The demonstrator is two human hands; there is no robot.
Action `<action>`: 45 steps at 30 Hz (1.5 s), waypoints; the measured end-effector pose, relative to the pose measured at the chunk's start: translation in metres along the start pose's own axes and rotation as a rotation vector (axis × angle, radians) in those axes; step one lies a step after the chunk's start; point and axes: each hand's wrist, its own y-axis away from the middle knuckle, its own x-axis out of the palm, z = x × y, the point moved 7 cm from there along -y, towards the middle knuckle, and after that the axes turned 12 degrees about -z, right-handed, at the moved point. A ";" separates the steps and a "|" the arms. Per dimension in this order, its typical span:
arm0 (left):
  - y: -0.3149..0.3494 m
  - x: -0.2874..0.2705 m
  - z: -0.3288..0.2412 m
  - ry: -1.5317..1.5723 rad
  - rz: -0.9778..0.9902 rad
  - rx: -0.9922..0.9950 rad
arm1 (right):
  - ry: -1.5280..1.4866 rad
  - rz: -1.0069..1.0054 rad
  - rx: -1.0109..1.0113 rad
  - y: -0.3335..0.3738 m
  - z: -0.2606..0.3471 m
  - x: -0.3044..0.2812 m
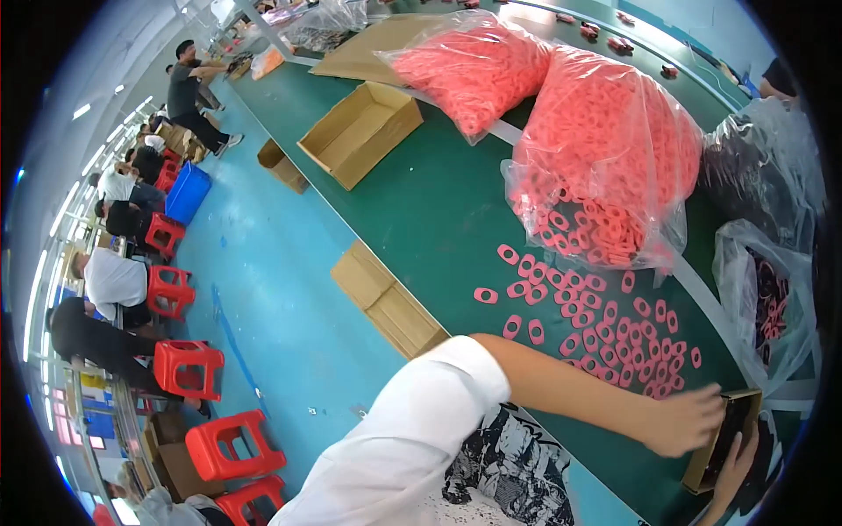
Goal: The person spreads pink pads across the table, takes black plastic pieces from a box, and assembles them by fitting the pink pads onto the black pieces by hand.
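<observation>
Here's the left hand (687, 427), fingers apart, by the box (700, 472); right hand (738, 463) against it, grip unclear; pink pieces (605, 332) left of both.

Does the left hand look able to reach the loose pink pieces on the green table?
Probably yes: the left hand is near the loose pink pieces, and nothing visible blocks the way.

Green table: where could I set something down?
The widest bare patch of the green table lies between the open cardboard box, the large clear bag and the loose pink pieces. It is crowded among those pieces and around the small box, where the left hand and right hand are.
</observation>
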 end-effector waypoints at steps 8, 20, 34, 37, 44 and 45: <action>-0.069 0.203 0.003 0.122 0.531 -0.108 | 0.397 -0.059 -0.226 0.027 -0.013 0.008; -0.070 0.229 0.024 -0.049 0.335 -0.015 | 0.241 0.008 -0.308 0.019 0.086 -0.015; -0.062 0.297 0.049 -0.043 0.838 0.039 | 0.358 -0.013 -0.005 0.019 0.029 -0.007; -0.046 0.312 0.079 -0.074 0.850 -0.037 | 0.317 0.003 -0.208 0.006 0.058 0.011; -0.046 0.333 0.068 -0.012 0.891 -0.026 | 0.318 0.106 -0.078 0.010 0.082 -0.005; -0.044 0.328 0.070 -0.016 0.894 -0.039 | 0.316 0.018 -0.160 0.010 0.091 -0.006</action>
